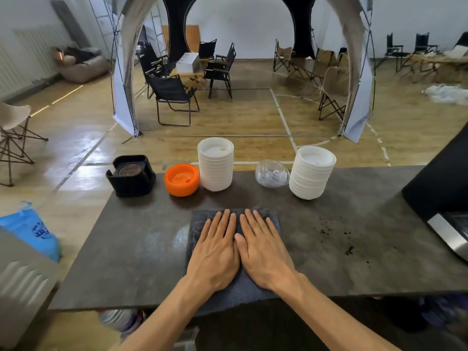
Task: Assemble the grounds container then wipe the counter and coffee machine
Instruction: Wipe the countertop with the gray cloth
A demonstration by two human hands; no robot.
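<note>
A dark grey cloth (235, 291) lies flat on the dark stone counter (131, 249), near its front edge. My left hand (217, 252) and my right hand (263, 249) press on the cloth side by side, palms down, fingers stretched out and thumbs touching. A black grounds container (131, 176) with a round perforated insert on top stands at the counter's far left. The black coffee machine (440, 188) with a steel tray (448, 234) fills the right edge. Dark coffee grounds (326, 230) are scattered on the counter right of the cloth.
Along the counter's far edge stand an orange lid (181, 179), two stacks of white lids (215, 164) (312, 172) and a clear dome lid (272, 173). A blue bag (33, 229) hangs at the left. Folding chairs and a tent stand beyond on the wooden floor.
</note>
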